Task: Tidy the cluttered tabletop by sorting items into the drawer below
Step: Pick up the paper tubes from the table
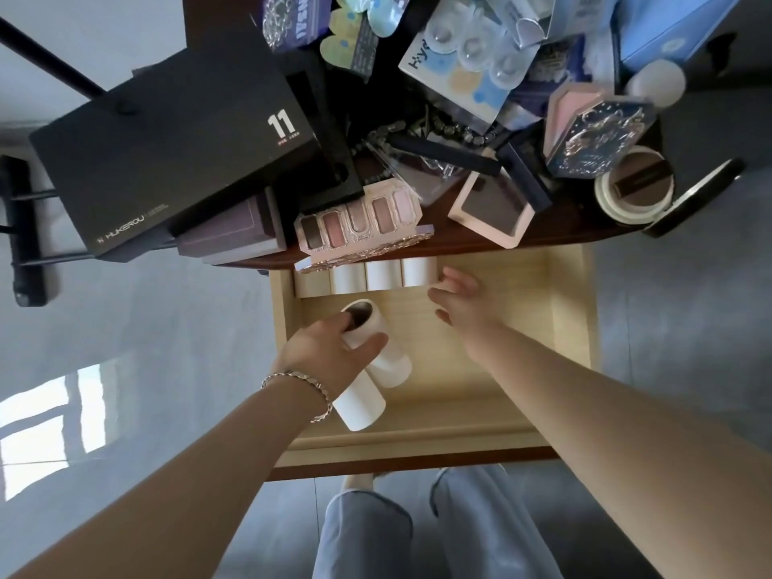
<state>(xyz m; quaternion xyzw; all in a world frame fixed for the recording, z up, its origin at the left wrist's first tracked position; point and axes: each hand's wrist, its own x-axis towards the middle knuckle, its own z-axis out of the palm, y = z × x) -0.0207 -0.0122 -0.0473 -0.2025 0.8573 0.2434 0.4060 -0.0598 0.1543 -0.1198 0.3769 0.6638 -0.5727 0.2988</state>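
white paper roll (362, 323) is sitting clamped in the left hand (334, 353) inside the pale wooden drawer (572, 311); the right hand (459, 302) is hovering spread and empty. setting it upright beside the row of rolls (382, 275) at the back looks best. two loose rolls (367, 394) are lying under the wrist.

1. Grey glossy floor (125, 311), around the furniture on both sides.
2. Bright window reflection (54, 415) on the floor at lower left.
3. Black metal stand (25, 231) at the left edge, with thin rods running rightward.
4. Light-blue jeans (363, 537), bottom centre.
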